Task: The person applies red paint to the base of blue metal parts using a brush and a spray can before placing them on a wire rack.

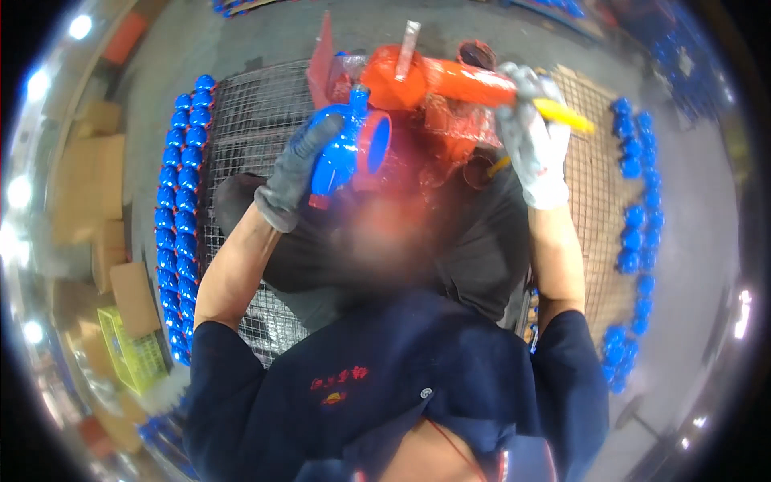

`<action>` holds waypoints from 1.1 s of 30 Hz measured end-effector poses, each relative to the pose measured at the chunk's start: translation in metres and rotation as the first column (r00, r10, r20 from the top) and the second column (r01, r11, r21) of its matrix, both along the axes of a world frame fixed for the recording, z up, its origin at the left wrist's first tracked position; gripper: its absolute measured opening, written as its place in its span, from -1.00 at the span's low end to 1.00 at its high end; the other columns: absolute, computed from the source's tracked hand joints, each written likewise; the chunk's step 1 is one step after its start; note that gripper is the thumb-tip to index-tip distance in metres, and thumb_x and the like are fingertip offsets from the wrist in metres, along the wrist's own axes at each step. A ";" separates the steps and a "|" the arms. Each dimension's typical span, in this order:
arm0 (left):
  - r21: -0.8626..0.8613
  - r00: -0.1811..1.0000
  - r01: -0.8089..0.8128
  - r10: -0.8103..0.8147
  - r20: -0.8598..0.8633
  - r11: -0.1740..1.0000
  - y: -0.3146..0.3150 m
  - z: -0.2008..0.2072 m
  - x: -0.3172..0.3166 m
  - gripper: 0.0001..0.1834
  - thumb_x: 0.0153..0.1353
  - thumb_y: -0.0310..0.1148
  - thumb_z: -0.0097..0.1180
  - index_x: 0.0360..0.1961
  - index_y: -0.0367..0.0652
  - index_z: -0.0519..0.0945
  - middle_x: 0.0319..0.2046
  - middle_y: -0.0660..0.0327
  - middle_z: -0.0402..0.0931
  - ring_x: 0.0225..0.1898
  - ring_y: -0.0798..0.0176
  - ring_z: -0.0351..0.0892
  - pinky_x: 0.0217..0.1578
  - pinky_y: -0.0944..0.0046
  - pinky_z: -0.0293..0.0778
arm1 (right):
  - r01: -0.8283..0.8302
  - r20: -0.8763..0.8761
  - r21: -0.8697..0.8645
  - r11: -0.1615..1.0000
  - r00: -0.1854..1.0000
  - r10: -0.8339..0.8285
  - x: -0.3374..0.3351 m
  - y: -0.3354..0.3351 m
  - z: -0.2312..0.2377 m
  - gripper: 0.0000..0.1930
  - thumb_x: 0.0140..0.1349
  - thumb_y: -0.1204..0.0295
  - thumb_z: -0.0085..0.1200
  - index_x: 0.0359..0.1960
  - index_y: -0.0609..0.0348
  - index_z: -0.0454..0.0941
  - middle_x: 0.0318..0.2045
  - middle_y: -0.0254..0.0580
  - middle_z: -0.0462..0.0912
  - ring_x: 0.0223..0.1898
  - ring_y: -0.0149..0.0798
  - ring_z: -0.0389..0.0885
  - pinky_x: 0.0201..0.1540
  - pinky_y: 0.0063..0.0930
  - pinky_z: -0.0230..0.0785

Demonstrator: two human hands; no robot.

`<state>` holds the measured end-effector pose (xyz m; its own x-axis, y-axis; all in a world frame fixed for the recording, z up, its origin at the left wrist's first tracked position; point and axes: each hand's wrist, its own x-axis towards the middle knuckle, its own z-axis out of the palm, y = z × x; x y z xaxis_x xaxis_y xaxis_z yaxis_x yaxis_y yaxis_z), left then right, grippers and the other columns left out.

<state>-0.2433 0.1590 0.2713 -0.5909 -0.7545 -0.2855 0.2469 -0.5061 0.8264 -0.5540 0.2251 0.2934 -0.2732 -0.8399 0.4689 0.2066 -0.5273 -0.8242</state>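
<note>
My left hand [299, 161], in a grey glove, grips a blue valve body [336, 157] by its left side. Its round opening, with a red rim, faces right, and a short neck points up. To its right my right hand [532, 132], in a white and grey glove, is closed around a yellow-handled tool [564, 115]. The tool's working end is hidden. Just left of that hand is a glossy orange-red cylinder [466, 80], joined to a red-coated stand [454, 128]; whether the hand touches it I cannot tell.
Blue parts [166, 217] line the left in rows, and more blue parts [633, 217] stand at the right. Wire mesh [249, 104] lies under the work. A small can [478, 171] with a yellow handle stands near my knee. Cardboard boxes [88, 181] and a yellow-green crate [132, 349] are far left.
</note>
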 end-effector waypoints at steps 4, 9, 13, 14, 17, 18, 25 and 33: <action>-0.771 0.824 0.250 0.290 0.487 0.586 0.024 -0.002 -0.032 -0.20 0.03 0.04 0.50 0.21 -0.08 0.45 0.04 0.13 0.57 -0.10 0.10 0.69 -0.14 0.13 0.65 | 0.207 -0.609 0.096 0.974 0.786 -0.107 -0.003 -0.016 0.034 -0.71 0.41 0.26 0.14 -0.05 0.24 0.66 -0.31 -0.24 0.70 -0.37 -0.41 0.64 -0.24 -0.46 0.49; -0.783 0.646 0.622 0.566 0.511 -0.002 0.046 0.001 -0.043 -0.05 -0.21 0.15 0.57 0.19 -0.05 0.48 0.09 0.05 0.56 -0.12 -0.07 0.70 -0.21 0.03 0.65 | -0.048 -0.727 0.326 0.944 0.626 0.283 0.010 -0.037 0.046 -0.61 0.45 0.13 0.08 -0.12 0.29 0.61 -0.43 -0.06 0.64 -0.38 -0.21 0.59 -0.24 -0.29 0.41; -0.776 0.673 0.628 0.542 0.504 -0.059 0.046 -0.001 -0.045 -0.01 -0.24 0.17 0.57 0.22 -0.04 0.48 0.11 0.06 0.55 -0.14 -0.09 0.71 -0.25 0.02 0.65 | -0.059 -0.762 0.382 0.922 0.544 0.350 0.013 -0.029 0.054 -0.60 0.47 0.11 0.02 -0.16 0.29 0.59 -0.40 0.02 0.65 -0.37 -0.09 0.61 -0.24 -0.20 0.41; -0.775 0.662 0.632 0.509 0.551 0.016 0.046 0.001 -0.045 0.00 -0.24 0.17 0.58 0.23 -0.05 0.49 0.10 0.06 0.56 -0.09 -0.07 0.70 -0.18 0.04 0.65 | -0.045 -0.754 0.472 0.880 0.496 0.430 0.014 -0.026 0.061 -0.59 0.47 0.11 0.00 -0.18 0.30 0.58 -0.38 0.05 0.66 -0.36 -0.06 0.62 -0.23 -0.17 0.41; -0.760 0.654 0.605 0.396 0.644 0.237 0.041 -0.001 -0.043 -0.05 -0.22 0.13 0.60 0.20 -0.08 0.51 0.07 0.05 0.57 -0.03 -0.03 0.69 -0.07 0.08 0.63 | -0.037 -0.804 0.311 0.950 0.522 0.284 0.018 -0.022 0.050 -0.61 0.47 0.14 0.00 -0.21 0.30 0.56 -0.37 0.07 0.65 -0.36 -0.05 0.62 -0.23 -0.17 0.41; -0.782 0.691 0.581 0.371 0.620 0.225 0.038 -0.004 -0.042 -0.15 -0.06 0.05 0.55 0.21 -0.12 0.51 0.03 0.10 0.59 -0.07 0.03 0.70 -0.14 0.11 0.66 | -0.004 -0.797 0.370 0.929 0.513 0.320 0.017 -0.019 0.051 -0.65 0.46 0.17 0.03 -0.21 0.28 0.59 -0.37 0.04 0.65 -0.35 -0.08 0.64 -0.22 -0.23 0.44; -0.194 0.978 0.118 -0.081 0.190 0.974 0.026 -0.020 -0.021 -0.45 0.25 -0.18 0.38 0.21 -0.14 0.55 -0.01 0.23 0.63 -0.04 0.31 0.63 -0.02 0.31 0.60 | 0.014 -0.741 0.132 0.991 0.666 0.089 0.016 -0.009 0.008 -0.69 0.42 0.20 0.10 -0.08 0.22 0.63 -0.34 -0.04 0.67 -0.24 -0.07 0.68 -0.12 -0.24 0.46; 0.387 0.719 0.172 0.154 -0.678 0.906 0.028 -0.043 -0.047 -0.24 0.40 0.09 0.04 0.39 -0.28 0.29 0.20 -0.08 0.42 -0.13 -0.02 0.57 -0.14 0.03 0.59 | -0.106 -0.186 0.074 0.992 0.975 0.118 0.013 -0.023 -0.078 -0.87 0.32 0.62 0.13 -0.13 0.26 0.60 -0.19 -0.24 0.63 -0.17 -0.36 0.60 -0.04 -0.47 0.45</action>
